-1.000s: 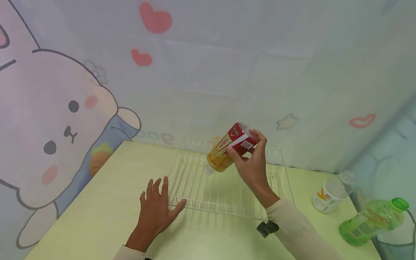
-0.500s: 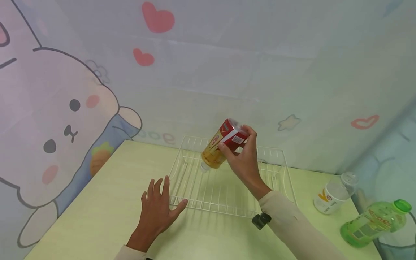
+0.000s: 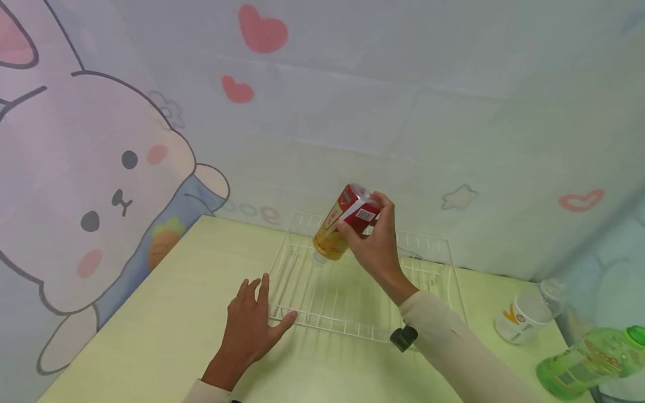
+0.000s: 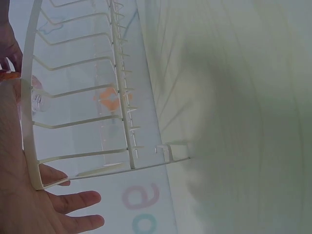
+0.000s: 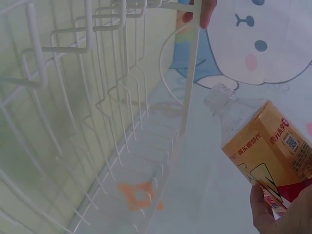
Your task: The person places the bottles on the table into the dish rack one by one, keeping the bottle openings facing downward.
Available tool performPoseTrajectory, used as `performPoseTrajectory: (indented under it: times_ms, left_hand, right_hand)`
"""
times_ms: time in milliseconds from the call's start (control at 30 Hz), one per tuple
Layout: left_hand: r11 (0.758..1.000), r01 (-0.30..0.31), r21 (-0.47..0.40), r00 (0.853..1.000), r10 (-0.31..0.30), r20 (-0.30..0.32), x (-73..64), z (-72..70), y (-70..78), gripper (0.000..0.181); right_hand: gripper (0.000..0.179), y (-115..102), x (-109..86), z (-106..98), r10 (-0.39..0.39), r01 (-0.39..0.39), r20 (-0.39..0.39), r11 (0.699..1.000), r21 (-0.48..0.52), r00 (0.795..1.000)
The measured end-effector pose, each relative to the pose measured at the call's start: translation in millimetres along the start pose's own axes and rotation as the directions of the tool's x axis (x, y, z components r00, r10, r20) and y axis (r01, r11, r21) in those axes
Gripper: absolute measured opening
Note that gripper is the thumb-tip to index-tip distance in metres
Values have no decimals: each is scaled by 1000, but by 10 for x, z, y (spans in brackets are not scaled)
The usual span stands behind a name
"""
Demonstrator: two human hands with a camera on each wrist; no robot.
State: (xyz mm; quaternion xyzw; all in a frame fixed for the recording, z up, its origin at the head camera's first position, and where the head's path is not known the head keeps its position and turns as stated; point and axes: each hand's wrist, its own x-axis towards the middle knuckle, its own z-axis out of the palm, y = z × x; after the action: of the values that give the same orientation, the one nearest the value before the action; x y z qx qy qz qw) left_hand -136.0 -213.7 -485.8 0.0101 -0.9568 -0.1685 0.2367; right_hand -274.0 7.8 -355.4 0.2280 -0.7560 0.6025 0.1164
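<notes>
My right hand (image 3: 375,238) grips a clear plastic bottle (image 3: 345,221) with a red and yellow label, thumb on one side and fingers on the other, near its base. Tilted neck-down to the left, the bottle hangs above a white wire rack (image 3: 342,330). In the right wrist view the bottle's bare neck (image 5: 222,100) points toward the rack's rim, apart from it. Spread with fingers extended, my left hand (image 3: 252,322) rests at the rack's front left corner. The left wrist view shows the rack's edge against that palm, with the fingers (image 4: 78,201) straight beyond it.
Right of the rack, a clear bottle with a white label (image 3: 524,319) leans tilted on the pale yellow table (image 3: 166,336). A green bottle (image 3: 587,361) with a green cap is near the right edge. A printed cloth wall (image 3: 353,112) rises behind the table.
My right hand and the bottle have shifted left over the rack, mostly in the first half second. The left hand stays at the corner. The head view has turned slightly left.
</notes>
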Motion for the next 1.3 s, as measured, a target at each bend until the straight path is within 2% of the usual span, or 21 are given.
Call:
performPoseTrajectory:
  times_ms: [300, 567, 833, 1033, 1300]
  left_hand:
    - [1000, 16, -15, 1000, -15, 18, -18, -16, 7, 96]
    - [1000, 8, -23, 1000, -8, -1, -33, -77, 15, 96]
    - [1000, 10, -27, 1000, -9, 15, -70, -88, 42, 97]
    - [1000, -2, -27, 1000, 3, 15, -74, -112, 46, 96]
    - [998, 41, -47, 998, -39, 45, -104, -143, 59, 98]
  right_hand:
    - [80, -3, 63, 83, -5, 5, 9, 999, -40, 1000]
    - [80, -35, 126, 119, -26, 27, 3, 998, -52, 1000]
    - [82, -83, 118, 205, 14, -11, 68, 999, -35, 998]
    - [82, -101, 122, 272, 18, -14, 75, 998, -59, 997]
    - [85, -82, 147, 390, 90, -77, 97, 989, -125, 991]
